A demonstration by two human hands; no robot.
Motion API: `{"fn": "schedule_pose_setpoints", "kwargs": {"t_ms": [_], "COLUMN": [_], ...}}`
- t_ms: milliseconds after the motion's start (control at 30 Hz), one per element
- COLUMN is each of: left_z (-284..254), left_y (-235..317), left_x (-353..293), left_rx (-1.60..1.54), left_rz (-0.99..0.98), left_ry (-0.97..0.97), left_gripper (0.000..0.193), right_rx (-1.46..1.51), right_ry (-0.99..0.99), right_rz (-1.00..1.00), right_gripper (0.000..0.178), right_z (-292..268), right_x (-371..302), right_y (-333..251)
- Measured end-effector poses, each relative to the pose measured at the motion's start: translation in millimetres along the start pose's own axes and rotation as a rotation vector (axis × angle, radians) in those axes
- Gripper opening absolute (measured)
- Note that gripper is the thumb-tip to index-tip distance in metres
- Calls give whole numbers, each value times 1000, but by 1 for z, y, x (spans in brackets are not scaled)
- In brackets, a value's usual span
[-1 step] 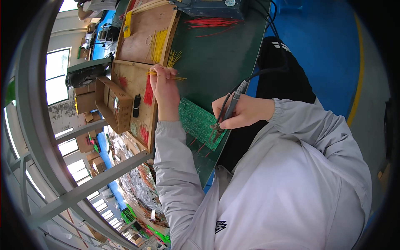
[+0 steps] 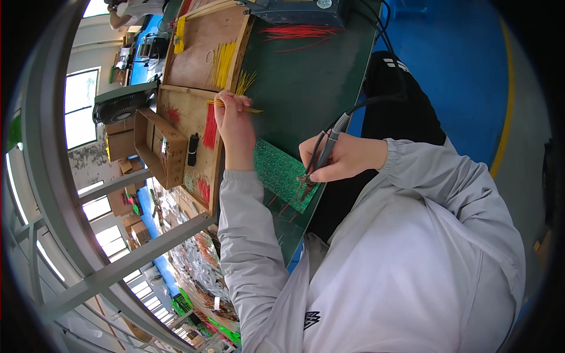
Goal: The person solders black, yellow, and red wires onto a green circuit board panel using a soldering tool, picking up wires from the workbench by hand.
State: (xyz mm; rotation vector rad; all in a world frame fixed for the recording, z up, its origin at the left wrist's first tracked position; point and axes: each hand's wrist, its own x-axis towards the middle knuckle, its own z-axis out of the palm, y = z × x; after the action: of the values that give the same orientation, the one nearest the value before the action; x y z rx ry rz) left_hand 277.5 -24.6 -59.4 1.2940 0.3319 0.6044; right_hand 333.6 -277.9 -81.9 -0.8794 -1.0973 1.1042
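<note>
Green PCB (image 2: 281, 170) part-hid. under R hand (image 2: 345, 157)

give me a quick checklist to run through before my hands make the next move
1. Right hand has a firm hold on the corded pen-shaped tool: fingers wrapped around it, ok
2. Left hand has yellow wires: pinched in the fingers, ok
3. Circuit board well supported: lying on the green table, ok
4. Tool tip clear of the board's surface: it overlaps the board in this view, touching or above, cannot tell
5. Red wires stowed: bunch in the wooden tray beside the left hand, ok
</note>
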Motion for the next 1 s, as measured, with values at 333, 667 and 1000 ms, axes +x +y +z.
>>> {"fn": "schedule_pose_setpoints", "kwargs": {"t_ms": [333,667,1000], "left_z": [8,-49,-72], "left_y": [40,58,30], "left_x": [-16,-123,-159], "left_rx": [174,1104,1109], "left_rz": [-12,-13,256], "left_ry": [113,365,386], "left_gripper": [29,28,21], "right_rx": [19,371,7], "right_ry": [-26,135,59], "right_rz": [18,202,77], "right_gripper": [12,17,16], "right_z": [-5,0,-11], "right_x": [1,16,117], "right_y": [-1,-9,-4]}}
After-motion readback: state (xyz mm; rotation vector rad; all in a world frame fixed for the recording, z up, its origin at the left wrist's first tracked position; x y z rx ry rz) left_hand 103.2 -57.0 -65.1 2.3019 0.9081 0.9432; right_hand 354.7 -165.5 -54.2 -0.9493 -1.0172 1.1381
